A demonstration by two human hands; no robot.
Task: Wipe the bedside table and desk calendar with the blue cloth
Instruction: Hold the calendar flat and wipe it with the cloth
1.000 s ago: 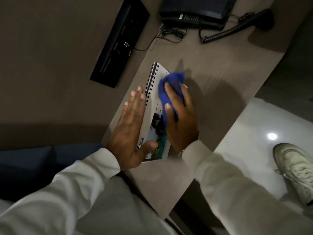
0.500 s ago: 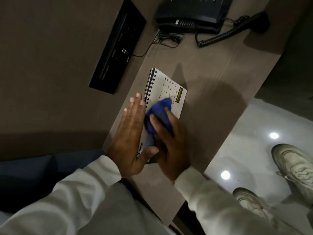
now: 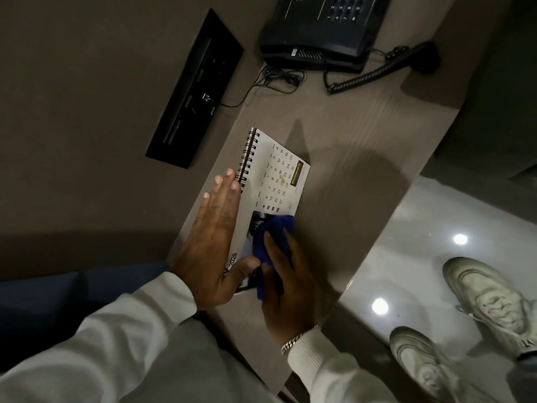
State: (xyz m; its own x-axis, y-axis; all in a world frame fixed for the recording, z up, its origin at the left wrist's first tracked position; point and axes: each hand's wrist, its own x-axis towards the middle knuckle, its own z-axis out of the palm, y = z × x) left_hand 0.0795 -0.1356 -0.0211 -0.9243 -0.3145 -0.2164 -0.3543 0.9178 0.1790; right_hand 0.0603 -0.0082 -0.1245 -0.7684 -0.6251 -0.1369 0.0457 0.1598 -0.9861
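A spiral-bound desk calendar (image 3: pixel 274 175) lies flat on the brown bedside table (image 3: pixel 363 158), its date grid showing. My left hand (image 3: pixel 213 237) lies flat, fingers together, along the calendar's spiral edge and pins it down. My right hand (image 3: pixel 286 289) presses the bunched blue cloth (image 3: pixel 274 237) onto the calendar's near end, over the picture part. The cloth hides most of that picture. Both sleeves are pale.
A black telephone (image 3: pixel 316 27) with a coiled cord (image 3: pixel 369 75) stands at the table's far end. A black socket panel (image 3: pixel 194 88) sits in the wall to the left. Glossy floor and my two pale shoes (image 3: pixel 482 298) lie to the right of the table's edge.
My right hand has dragged the blue cloth from the calendar's far end down toward me, uncovering the date grid. My left hand has stayed in place on the spiral edge.
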